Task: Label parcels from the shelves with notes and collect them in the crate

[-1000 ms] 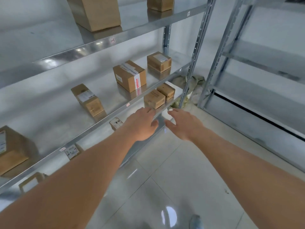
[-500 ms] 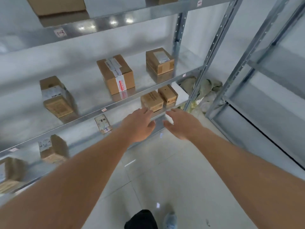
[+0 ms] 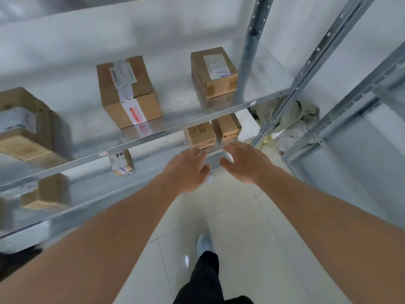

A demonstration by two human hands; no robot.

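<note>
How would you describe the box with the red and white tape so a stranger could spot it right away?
Start at the metal shelf that runs above the two outstretched hands. Three cardboard boxes stand on it, and the one you want is the middle box. Only it has a white strip with red print running down its front face; the box to its right carries just a pale paper label on top.

Glossy pale floor tiles [image 3: 252, 227], white walls [image 3: 285, 40]
</note>
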